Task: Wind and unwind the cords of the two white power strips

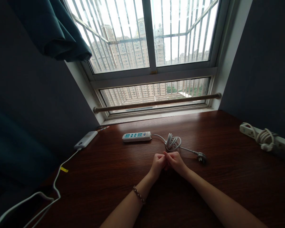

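My left hand (159,161) and my right hand (177,162) are both curled closed, pressed together at the thumbs and knuckles. Nothing shows sticking out of either; the insides of the palms are hidden. Just beyond them lies a looped bundle of grey-white cord (173,142), close to my fingertips. One end of this cord runs left to a white power strip (136,136) with blue sockets. The other end leads right to a plug (201,157) with its prongs showing, lying on the brown wooden table (104,177).
At the right edge lies a second white power strip (283,144) with its cord wound around it. A white device (86,140) with a white cable (58,186) is on the left. Behind the table are a barred window (154,68), a rail (156,103) and a teal curtain (57,34).
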Tool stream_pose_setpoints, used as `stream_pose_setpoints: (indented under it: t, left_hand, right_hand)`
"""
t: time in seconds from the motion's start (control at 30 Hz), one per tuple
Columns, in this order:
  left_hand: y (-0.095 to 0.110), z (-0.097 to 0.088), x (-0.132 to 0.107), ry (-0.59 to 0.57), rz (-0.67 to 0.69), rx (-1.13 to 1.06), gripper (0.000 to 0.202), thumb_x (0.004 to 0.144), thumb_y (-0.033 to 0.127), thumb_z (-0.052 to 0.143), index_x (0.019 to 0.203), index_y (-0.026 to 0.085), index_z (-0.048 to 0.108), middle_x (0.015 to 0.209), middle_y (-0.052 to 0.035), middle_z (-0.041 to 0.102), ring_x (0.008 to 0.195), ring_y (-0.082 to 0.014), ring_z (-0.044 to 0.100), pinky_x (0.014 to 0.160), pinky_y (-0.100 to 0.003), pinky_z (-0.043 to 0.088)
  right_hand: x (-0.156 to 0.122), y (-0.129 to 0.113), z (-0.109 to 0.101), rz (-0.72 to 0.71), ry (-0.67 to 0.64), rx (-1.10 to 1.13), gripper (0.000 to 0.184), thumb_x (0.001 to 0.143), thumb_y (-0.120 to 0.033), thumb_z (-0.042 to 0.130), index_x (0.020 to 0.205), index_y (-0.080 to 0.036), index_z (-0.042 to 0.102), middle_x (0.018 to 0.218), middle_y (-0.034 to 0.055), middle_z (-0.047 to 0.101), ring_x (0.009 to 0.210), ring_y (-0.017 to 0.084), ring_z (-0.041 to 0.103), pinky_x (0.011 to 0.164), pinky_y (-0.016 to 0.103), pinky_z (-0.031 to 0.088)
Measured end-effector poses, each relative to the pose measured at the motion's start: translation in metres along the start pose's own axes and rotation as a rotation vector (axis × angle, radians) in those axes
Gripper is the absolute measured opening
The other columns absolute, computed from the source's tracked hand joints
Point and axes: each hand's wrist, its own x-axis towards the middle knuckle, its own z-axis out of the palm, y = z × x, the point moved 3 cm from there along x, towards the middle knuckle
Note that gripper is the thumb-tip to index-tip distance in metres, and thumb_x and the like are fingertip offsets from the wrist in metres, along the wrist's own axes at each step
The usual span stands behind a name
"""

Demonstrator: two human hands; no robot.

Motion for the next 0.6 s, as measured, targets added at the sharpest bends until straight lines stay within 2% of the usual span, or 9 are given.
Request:
stream_pose_setpoints:
  t: [0.37, 0.6]
  left_hand:
    - [-0.0008, -0.0009, 0.0009, -0.01, 0.008, 0.008, 0.054, 0.063, 0.058, 0.059, 0.033, 0.018, 0.039, 0.028, 0.0043, 0.029, 0.027, -0.0069, 0.031, 0.033, -0.023, 0.017]
    - [0.0014, -0.0001, 0.001, -0.021, 0.017, 0.011, 0.053, 0.064, 0.056, 0.058, 0.033, 0.019, 0.038, 0.027, 0.0042, 0.03, 0.026, -0.007, 0.031, 0.033, -0.023, 0.016]
  right_hand:
    - [-0.0009, -0.0029, -0.0002, -0.004, -0.008, 0.01, 0.059, 0.086, -0.053, 0.041, 0.042, -0.016, 0.049, 0.038, 0.0009, 0.053, 0.037, 0.01, 0.052, 0.038, 0.017, 0.032]
    - [-0.0008, -0.0045, -0.0005, 0.012, -0.003, 0.018, 0.058, 0.086, -0.053, 0.041, 0.043, -0.016, 0.05, 0.038, 0.0007, 0.053, 0.036, 0.01, 0.052, 0.036, 0.017, 0.032]
